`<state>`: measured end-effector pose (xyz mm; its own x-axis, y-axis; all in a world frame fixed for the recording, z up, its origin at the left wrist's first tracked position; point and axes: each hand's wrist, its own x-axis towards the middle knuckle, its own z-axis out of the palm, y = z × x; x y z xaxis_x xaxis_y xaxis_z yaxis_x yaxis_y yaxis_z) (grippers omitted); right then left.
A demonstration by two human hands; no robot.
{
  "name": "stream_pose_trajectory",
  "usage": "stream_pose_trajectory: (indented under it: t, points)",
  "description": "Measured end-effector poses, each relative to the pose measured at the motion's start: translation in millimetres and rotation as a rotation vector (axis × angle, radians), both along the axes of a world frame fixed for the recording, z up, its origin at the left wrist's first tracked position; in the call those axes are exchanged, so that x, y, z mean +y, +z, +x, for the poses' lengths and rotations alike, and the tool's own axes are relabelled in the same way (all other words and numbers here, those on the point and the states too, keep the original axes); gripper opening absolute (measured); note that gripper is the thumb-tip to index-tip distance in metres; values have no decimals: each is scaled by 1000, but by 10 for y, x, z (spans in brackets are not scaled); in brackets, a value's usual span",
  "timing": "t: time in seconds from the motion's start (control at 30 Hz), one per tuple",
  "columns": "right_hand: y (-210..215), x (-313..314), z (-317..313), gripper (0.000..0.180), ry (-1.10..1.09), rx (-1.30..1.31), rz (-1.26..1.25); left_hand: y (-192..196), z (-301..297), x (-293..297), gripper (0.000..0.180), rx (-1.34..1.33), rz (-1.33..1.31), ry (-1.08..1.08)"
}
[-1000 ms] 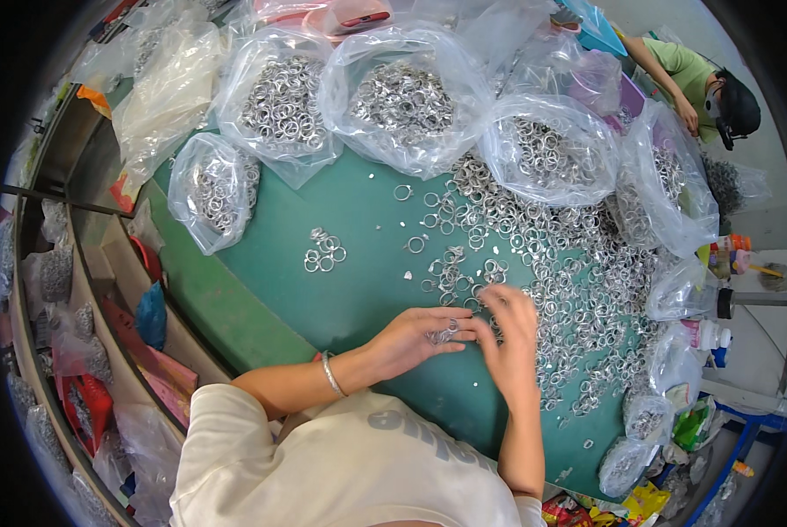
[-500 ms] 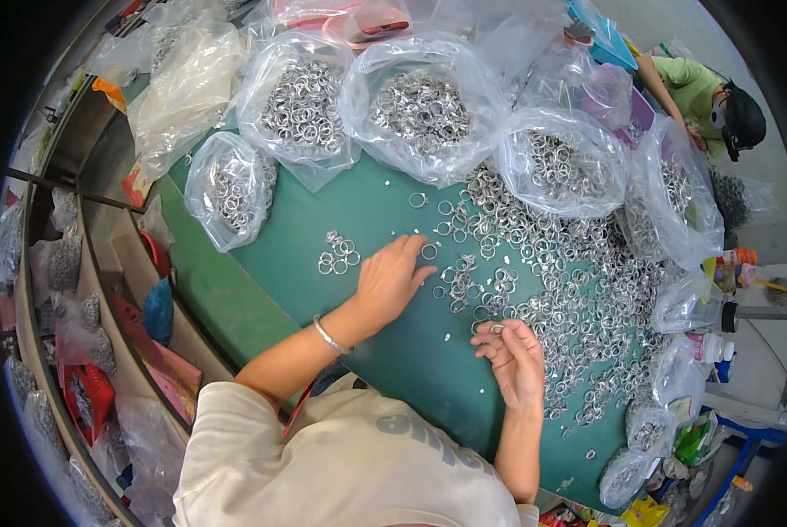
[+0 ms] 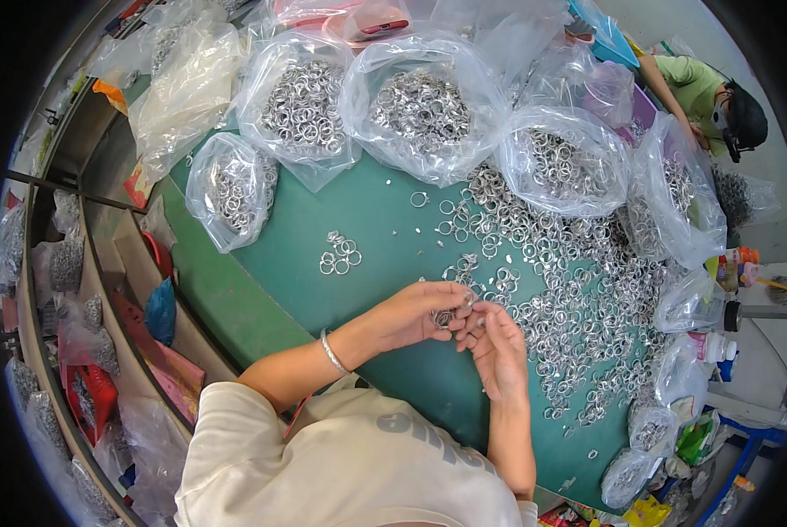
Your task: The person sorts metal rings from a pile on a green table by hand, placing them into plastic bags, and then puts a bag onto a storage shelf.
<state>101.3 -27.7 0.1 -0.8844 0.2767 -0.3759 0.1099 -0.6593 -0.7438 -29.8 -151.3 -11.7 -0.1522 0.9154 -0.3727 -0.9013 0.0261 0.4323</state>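
Note:
My left hand point(image 3: 411, 314), with a bracelet point(image 3: 332, 351) on its wrist, is closed around several silver rings point(image 3: 444, 318). One more ring point(image 3: 470, 299) shows at its thumb and index fingertips. My right hand point(image 3: 501, 356) is up against it, fingers curled and pinched. A small silvery bit, seemingly a ring, shows at the right fingertips, partly hidden. Right of both hands spreads a large pile of loose rings point(image 3: 578, 307) on the green tabletop point(image 3: 385, 220). A small cluster of rings point(image 3: 339, 255) lies apart to the left.
Clear plastic bags of rings line the far side, among them a large bag point(image 3: 354, 97) and a small bag point(image 3: 200, 189). Shelf compartments point(image 3: 117, 246) stand at the left. A person in green point(image 3: 692, 88) is at the far right.
My left hand has moved right and toward me from the table, now holding rings picked up there. My right hand has shifted slightly left, and the two hands now meet.

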Motion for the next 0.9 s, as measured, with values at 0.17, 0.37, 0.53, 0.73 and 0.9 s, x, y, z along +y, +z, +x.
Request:
stream_pose_trajectory:
  t: [0.17, 0.37, 0.53, 0.73, 0.9]
  points:
    - [30, 42, 115, 16, -67, -226, 452, -106, -17, -182, 24, -101, 131, 99]
    - [28, -22, 81, 15, -68, -222, 330, -29, -154, -523, 18, 1319, -427, 622]
    - [24, -70, 47, 14, -60, -153, 39, -80, -674, -846, 20, 738, -459, 857]
    - [-66, -121, 79, 14, -42, -116, -168, 46, -788, -980, 13, 1050, -762, 709]
    - [-20, -224, 48, 15, -30, -158, -112, -269, -949, -1081, 12, 1656, -742, 665]
